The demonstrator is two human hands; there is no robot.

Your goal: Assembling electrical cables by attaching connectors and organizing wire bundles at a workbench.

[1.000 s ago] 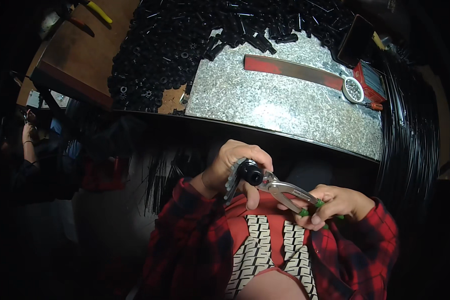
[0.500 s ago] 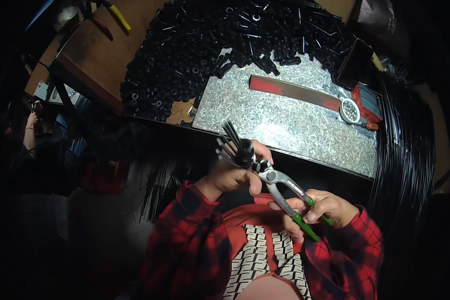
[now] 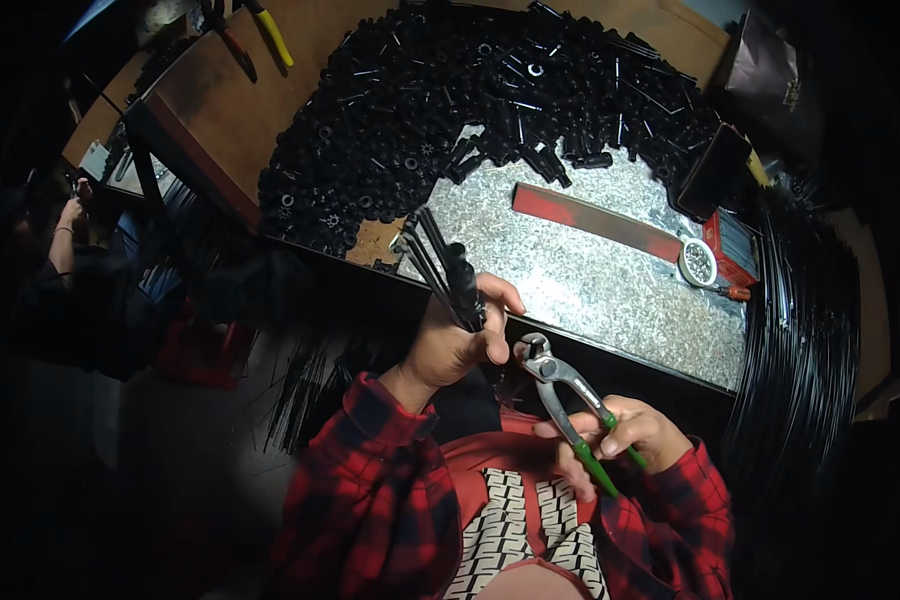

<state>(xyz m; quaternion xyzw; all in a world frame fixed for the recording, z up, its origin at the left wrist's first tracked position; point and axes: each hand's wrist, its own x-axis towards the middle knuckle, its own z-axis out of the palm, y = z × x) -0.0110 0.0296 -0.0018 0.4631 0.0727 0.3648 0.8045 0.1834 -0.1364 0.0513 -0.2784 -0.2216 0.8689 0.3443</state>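
Note:
My left hand [image 3: 455, 345] is closed around a dark fitting with a bundle of thin black ribs [image 3: 440, 255], much like part of an umbrella frame, which points up and away from me. Its lower end is hidden by the fingers. End-cutting pincers [image 3: 560, 380] with green handle grips are in my right hand [image 3: 635, 435], its fingers around both handles. The pincers' head is just right of my left thumb, apart from the black part. Whether the jaws are fully closed is hard to make out.
A large heap of black plastic fittings [image 3: 450, 90] covers the bench's far side. A speckled board [image 3: 570, 270] carries a red-and-grey bar [image 3: 595, 222], a white cup of small metal pieces [image 3: 697, 262] and a red box [image 3: 730, 250]. Long black rods [image 3: 800, 340] hang at right.
The pincers have come away from the black part and moved slightly lower. My left hand has tilted the ribs from pointing toward the camera to pointing up and left.

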